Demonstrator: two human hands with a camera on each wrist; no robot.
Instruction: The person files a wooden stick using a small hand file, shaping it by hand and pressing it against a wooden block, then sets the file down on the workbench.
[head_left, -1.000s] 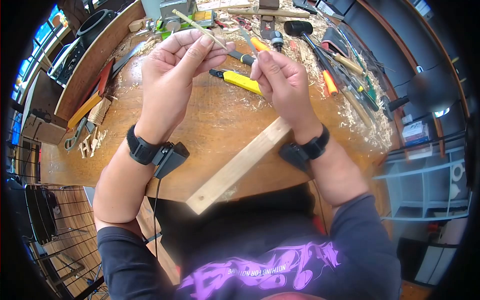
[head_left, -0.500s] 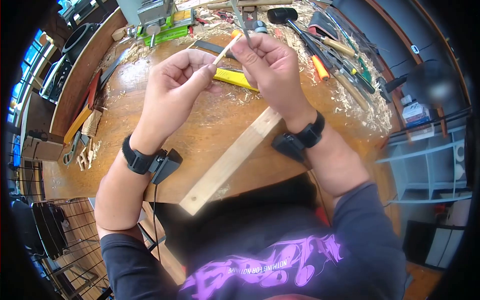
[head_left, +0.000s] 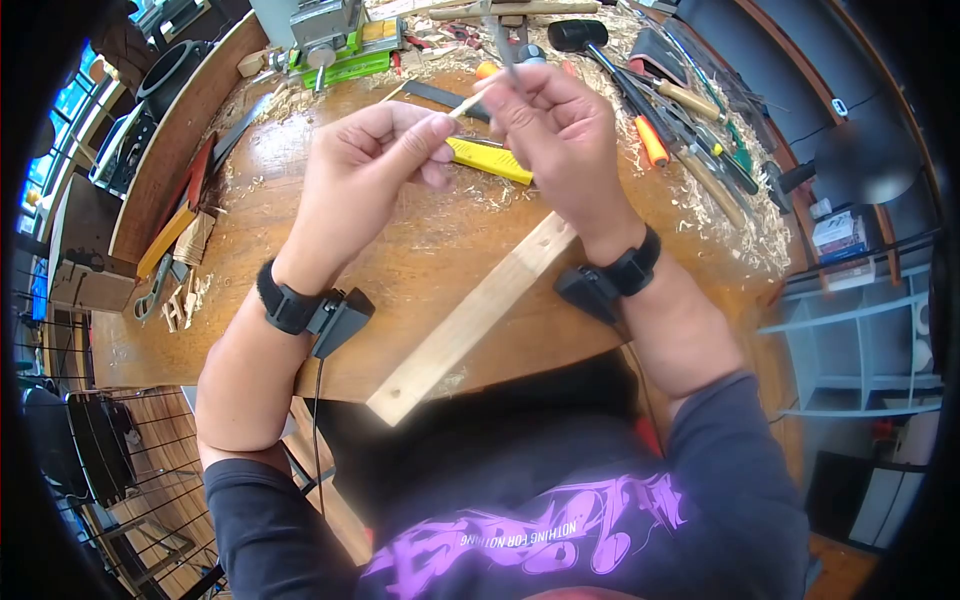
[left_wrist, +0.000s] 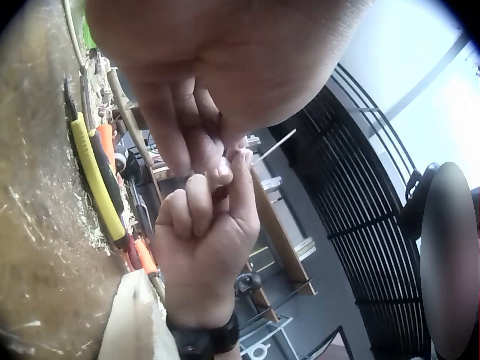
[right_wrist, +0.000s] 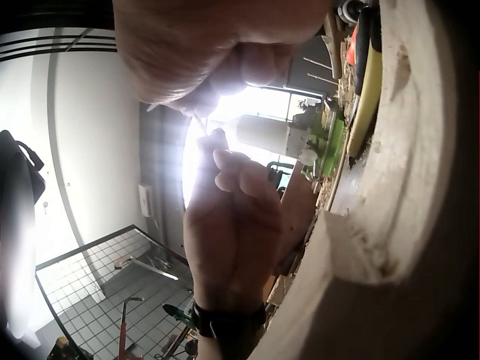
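The left hand pinches a slim pale stick between thumb and forefinger, and we see the right hand gripping a thin grey strip, blurred at its edges. The stick lies to the right of the left fingertips, its long axis slanting up and across to the right thumb; whether it touches that thumb or only passes behind, we cannot tell. We judge that the steep crossing of strip and stick matters most. Both hands are close to the stick.

Both work above the tabletop. Beneath the right wrist, a wooden bar runs diagonally, its near end past the table's front edge. A yellow tool lies behind the fingertips; we find more room leftward, between bar and shavings.
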